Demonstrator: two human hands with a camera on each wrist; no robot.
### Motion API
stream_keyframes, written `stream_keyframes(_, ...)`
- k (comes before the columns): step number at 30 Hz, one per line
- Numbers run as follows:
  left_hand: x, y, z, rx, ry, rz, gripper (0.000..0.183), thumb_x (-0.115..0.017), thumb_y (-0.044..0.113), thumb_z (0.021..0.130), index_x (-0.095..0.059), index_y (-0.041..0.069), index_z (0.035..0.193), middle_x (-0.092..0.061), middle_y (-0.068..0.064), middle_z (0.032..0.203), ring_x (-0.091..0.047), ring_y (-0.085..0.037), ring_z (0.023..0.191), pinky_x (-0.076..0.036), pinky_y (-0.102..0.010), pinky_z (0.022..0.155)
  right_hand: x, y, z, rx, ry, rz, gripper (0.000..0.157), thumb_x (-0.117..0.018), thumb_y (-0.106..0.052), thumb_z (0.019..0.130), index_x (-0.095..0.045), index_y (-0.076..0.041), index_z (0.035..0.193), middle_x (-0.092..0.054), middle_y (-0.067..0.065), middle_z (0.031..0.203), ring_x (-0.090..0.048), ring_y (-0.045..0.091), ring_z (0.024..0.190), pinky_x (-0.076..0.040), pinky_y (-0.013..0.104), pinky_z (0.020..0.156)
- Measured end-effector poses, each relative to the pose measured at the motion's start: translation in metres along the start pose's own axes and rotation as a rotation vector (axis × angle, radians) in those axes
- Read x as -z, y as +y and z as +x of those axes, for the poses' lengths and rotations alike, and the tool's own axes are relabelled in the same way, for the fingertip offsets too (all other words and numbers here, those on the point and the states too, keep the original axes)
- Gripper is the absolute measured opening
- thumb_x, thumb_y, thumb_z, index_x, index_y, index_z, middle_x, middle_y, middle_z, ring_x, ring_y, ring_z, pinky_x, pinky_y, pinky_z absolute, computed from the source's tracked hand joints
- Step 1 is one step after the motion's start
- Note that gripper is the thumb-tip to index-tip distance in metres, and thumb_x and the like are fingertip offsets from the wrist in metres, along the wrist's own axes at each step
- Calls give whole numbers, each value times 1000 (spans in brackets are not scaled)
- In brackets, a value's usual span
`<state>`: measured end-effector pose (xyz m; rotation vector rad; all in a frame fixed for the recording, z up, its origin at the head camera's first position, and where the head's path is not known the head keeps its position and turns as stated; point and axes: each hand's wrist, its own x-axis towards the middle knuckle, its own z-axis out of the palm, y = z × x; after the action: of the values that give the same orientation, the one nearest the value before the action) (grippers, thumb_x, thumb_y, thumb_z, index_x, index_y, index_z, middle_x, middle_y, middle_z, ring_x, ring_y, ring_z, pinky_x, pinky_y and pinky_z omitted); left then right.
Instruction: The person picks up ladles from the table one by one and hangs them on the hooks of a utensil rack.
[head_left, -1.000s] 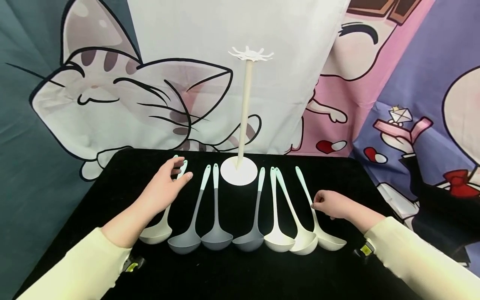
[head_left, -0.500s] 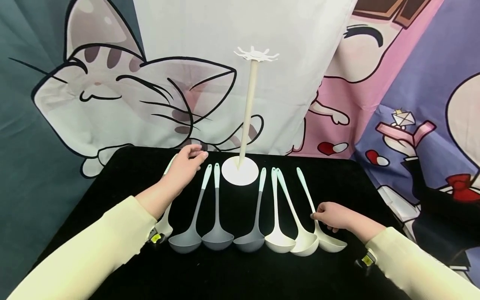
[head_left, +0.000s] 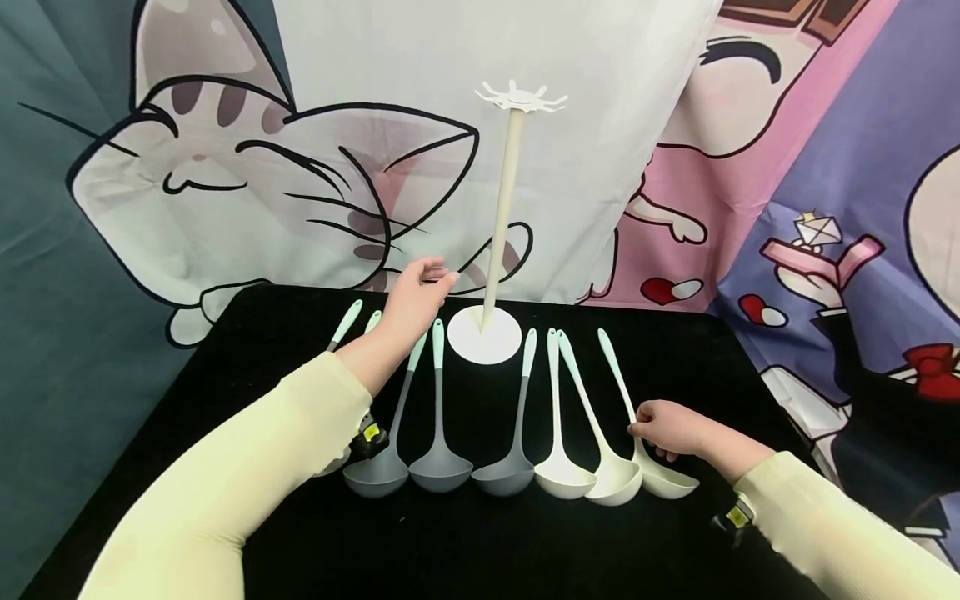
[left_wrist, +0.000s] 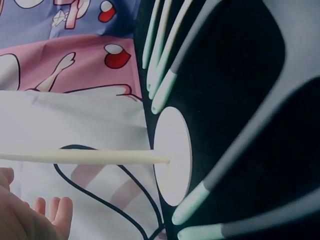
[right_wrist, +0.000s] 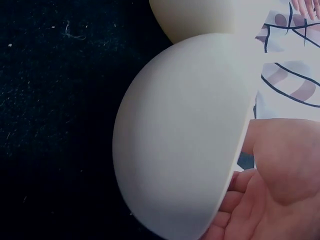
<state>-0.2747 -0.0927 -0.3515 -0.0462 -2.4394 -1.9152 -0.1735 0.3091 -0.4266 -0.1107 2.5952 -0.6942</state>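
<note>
My right hand (head_left: 667,427) pinches the lower handle of the rightmost white ladle (head_left: 667,482), whose mint grip points toward the back. In the right wrist view its pale bowl (right_wrist: 180,140) fills the middle, with curled fingers (right_wrist: 235,200) behind it. My left hand (head_left: 416,300) is raised, fingers loosely bent and holding nothing, left of the stand's cream pole (head_left: 504,208). The left wrist view shows that hand (left_wrist: 35,220) below the pole. The stand has a round white base (head_left: 483,350) and a ring of hooks (head_left: 521,98) on top.
Two white ladles (head_left: 564,479) and several grey ladles (head_left: 441,468) lie in a row on the black table (head_left: 480,550). The left sleeve (head_left: 300,425) covers parts of the leftmost ladles. A cartoon-printed cloth (head_left: 375,50) hangs behind.
My left hand has moved right and toward the back, from over the left ladles to beside the pole. My right hand has slid slightly down along the rightmost ladle's handle.
</note>
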Motion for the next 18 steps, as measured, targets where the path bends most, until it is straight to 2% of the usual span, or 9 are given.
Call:
stream_keyframes(5, -13, 8, 10, -33, 9, -8, 52, -68, 39, 95, -52, 20, 141, -59, 3, 131, -58, -18, 117, -48, -40, 95, -2, 5, -1, 21, -5, 46, 17, -63, -15, 95, -54, -6, 84, -53, 7, 70, -54, 18, 56, -50, 33, 47)
stream_keyframes(9, -27, 16, 16, -71, 5, -34, 53, -68, 37, 95, -50, 21, 142, -57, 1, 134, -56, -17, 123, -47, -39, 99, -3, 7, -2, 23, -7, 70, 15, -63, -14, 95, -54, -6, 86, -50, 7, 70, -52, 18, 57, -51, 34, 48)
stream_keyframes(13, -40, 21, 23, -92, -7, -72, 57, -67, 37, 95, -46, 22, 147, -53, -3, 140, -54, -18, 126, -49, -37, 97, -5, 10, -1, 18, -5, 75, 15, -62, -14, 95, -53, -7, 87, -48, 6, 70, -50, 18, 57, -51, 34, 49)
stream_keyframes(18, -52, 23, 30, -97, 10, -97, 63, -68, 33, 95, -40, 19, 151, -49, -6, 145, -52, -20, 128, -51, -36, 96, -7, 10, 0, 34, -11, 103, 14, -61, -14, 96, -52, -7, 88, -47, 5, 69, -48, 17, 56, -51, 34, 50)
